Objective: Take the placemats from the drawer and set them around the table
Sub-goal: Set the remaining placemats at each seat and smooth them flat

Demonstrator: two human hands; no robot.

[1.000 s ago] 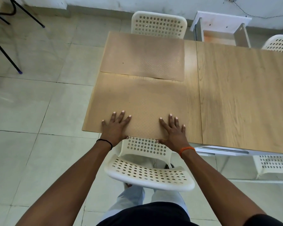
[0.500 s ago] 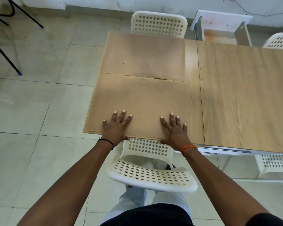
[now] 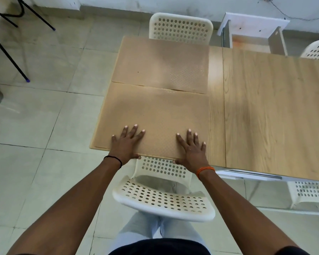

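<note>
**Two mats laid, both hands flat on the near one**

Pale floor tiles (image 3: 44,111) run to a white wall at the far side. From the head view, a wooden table (image 3: 269,111) fills the right and centre. Its left end carries two tan placemats: the far mat (image 3: 160,65) lies before a white perforated chair (image 3: 180,27), and the near mat (image 3: 155,116) lies just beside it, their long edges meeting or slightly overlapping.

Left hand (image 3: 124,144) rests on the near mat's near left part, fingers straight and spread, thumb at the mat's near edge. Right hand (image 3: 192,149) rests likewise on its near right part, fingers wide. Below the hands stands another white chair (image 3: 164,199), pushed towards the table. At far right an open drawer (image 3: 252,34) shows beyond the table.
</note>
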